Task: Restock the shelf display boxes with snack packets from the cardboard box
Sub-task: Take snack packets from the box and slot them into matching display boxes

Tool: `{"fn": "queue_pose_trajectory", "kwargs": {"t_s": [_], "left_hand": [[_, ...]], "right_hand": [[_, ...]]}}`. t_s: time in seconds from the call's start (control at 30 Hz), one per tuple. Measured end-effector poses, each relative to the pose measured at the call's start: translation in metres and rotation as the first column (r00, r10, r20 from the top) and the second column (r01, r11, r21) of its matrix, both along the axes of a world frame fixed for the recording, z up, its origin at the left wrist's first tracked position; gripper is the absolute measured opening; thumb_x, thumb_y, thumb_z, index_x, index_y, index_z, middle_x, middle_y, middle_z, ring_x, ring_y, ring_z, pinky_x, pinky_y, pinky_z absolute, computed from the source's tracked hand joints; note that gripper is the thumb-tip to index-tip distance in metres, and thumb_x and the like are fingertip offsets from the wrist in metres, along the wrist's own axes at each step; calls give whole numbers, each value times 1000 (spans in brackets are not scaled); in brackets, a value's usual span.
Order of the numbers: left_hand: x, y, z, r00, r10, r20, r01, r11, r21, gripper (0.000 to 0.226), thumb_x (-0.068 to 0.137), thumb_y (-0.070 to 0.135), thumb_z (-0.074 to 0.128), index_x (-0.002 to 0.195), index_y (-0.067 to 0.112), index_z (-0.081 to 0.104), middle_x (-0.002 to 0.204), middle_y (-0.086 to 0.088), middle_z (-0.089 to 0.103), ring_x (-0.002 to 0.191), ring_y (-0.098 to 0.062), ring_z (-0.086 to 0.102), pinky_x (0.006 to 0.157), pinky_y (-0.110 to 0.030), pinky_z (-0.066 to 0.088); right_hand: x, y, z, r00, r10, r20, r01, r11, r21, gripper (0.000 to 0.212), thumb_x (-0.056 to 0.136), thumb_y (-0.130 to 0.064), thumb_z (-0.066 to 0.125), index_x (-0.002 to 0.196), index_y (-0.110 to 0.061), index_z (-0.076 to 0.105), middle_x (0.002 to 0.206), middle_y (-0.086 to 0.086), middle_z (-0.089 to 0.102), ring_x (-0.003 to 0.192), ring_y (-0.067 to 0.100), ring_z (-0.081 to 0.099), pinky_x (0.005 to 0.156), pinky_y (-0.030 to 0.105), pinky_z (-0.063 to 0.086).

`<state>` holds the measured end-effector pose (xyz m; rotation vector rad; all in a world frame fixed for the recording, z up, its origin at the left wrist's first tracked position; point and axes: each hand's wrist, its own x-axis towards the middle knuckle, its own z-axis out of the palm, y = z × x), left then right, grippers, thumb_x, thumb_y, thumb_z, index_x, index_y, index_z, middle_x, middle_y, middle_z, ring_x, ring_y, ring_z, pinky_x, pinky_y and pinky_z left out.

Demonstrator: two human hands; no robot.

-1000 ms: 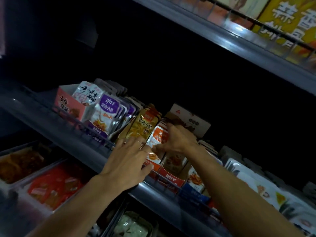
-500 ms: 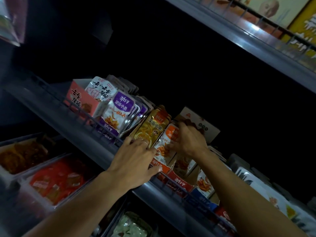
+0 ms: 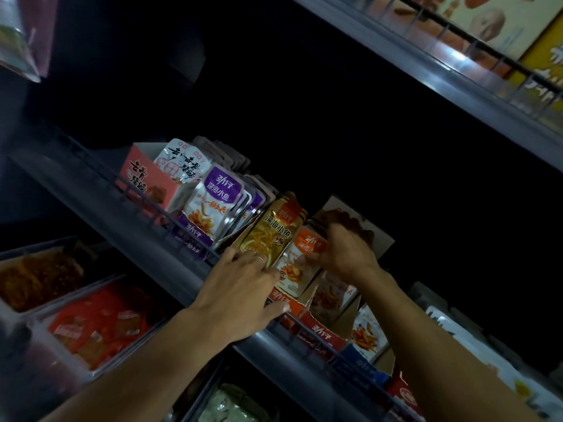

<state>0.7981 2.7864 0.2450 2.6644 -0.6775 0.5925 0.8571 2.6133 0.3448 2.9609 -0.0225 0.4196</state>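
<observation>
Since half a second ago hands barely shifted; view tilted slightly. Left hand (image 3: 243,287) stayed flat, fingers straight and spread, tips touching gold foil snack packet (image 3: 274,231), thumb against red cardboard display box (image 3: 316,328) front at grey metal shelf (image 3: 158,257) rail. Right hand (image 3: 347,254) kept fingers curled round top of orange-and-white snack packets (image 3: 297,269), standing upright in same box

I'm seeing a pink display box (image 3: 143,181) showing dark lettering, white-and-purple fish snack packets (image 3: 213,205) carrying orange food prints, a gold packet (image 3: 271,236), an orange-topped white packet (image 3: 300,263), a red display box front (image 3: 320,330) wearing white characters, and a blue box front (image 3: 359,368).
</observation>
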Motion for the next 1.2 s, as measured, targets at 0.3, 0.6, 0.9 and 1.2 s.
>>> {"fn": "queue_pose_trajectory", "kwargs": {"t_s": [0.3,0.6,0.9,1.2], "left_hand": [[-1,0,0,1000,2,14,-2,1000,-2,65,96,67,32,142,24,45,141,-3,51,132,-19,41,112,-41,21],[-3,2,10,1000,10,22,-9,1000,-17,60,96,64,38,141,25,43,140,0,48,132,-18,39,112,-40,25],[0,77,0,960,263,96,-228,933,-280,59,86,44,65,135,12,54,134,-7,54,122,-25,55,96,-42,48],[39,114,9,988,156,-22,-158,977,-142,78,100,50,44,158,22,0,166,0,3,152,-16,0,122,-43,-1]], "right_hand": [[3,-3,-2,997,10,-82,-11,1000,-17,45,85,-50,69,116,-23,50,110,1,61,97,21,60,86,40,53],[-4,-3,5,998,58,-22,-58,998,15,53,82,-51,71,122,-22,54,116,1,64,100,21,63,86,40,55],[-6,89,14,868,483,115,-496,834,244,59,93,-48,57,144,-22,41,141,3,48,126,19,48,98,32,44],[9,135,-5,840,542,29,-510,768,387,45,104,-25,42,148,-15,34,122,0,55,106,12,56,83,24,45]]}}
